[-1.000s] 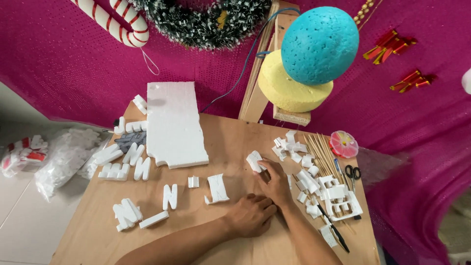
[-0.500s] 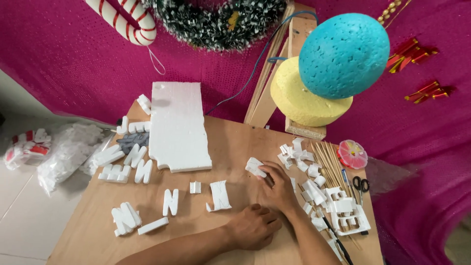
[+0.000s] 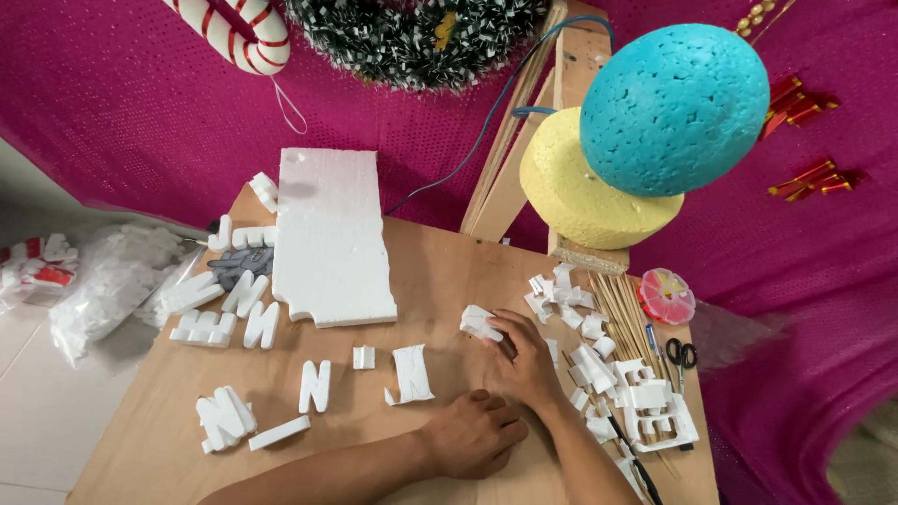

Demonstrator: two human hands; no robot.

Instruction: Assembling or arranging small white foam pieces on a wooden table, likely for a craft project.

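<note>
My right hand (image 3: 522, 360) reaches forward on the plywood table (image 3: 440, 271), and its fingertips grip a small white foam piece (image 3: 478, 323). My left hand (image 3: 472, 435) rests on the table just behind it, fingers curled in and holding nothing. A cut foam letter (image 3: 410, 374) lies just left of both hands, with a small foam block (image 3: 363, 356) and another foam letter (image 3: 315, 385) further left. A large white foam slab (image 3: 332, 234) lies at the back of the table.
Foam letters lie in piles at the left (image 3: 224, 299) and right (image 3: 617, 374). Wooden skewers (image 3: 625, 313), scissors (image 3: 681, 355), a pen (image 3: 631, 458) and a round pink box (image 3: 666, 295) sit at the right edge. Blue (image 3: 673, 108) and yellow (image 3: 585, 187) foam shapes hang above.
My view has drifted slightly. Both hands stay nearly where they were, the right one still on the small foam piece.
</note>
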